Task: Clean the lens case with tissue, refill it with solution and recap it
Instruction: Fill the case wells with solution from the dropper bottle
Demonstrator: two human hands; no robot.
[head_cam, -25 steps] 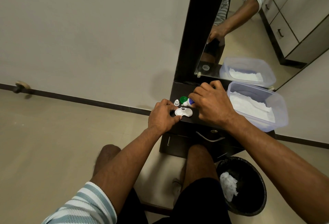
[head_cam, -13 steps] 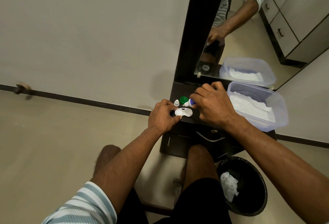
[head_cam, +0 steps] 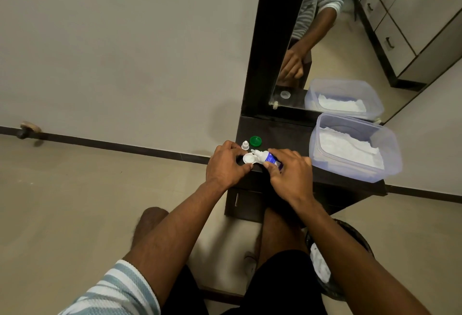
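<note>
The white lens case (head_cam: 250, 158) lies open on the dark dresser top (head_cam: 280, 134), near its front left corner. My left hand (head_cam: 228, 164) pinches the case's left end and holds it down. My right hand (head_cam: 290, 174) grips a small solution bottle (head_cam: 268, 157) with a blue label, tilted so its white nozzle points left over the case. A green cap (head_cam: 255, 141) and a small white bottle cap (head_cam: 245, 145) sit just behind the case. The case's right well is partly hidden by the bottle.
A clear plastic box (head_cam: 355, 147) of white tissues stands on the dresser at the right. A mirror (head_cam: 325, 39) rises behind it. A black bin (head_cam: 350, 244) with used tissue sits on the floor at lower right. My knees are under the dresser edge.
My right hand has drawn back toward me and tipped the bottle, so its nozzle now points over the case. My left hand stays on the case.
</note>
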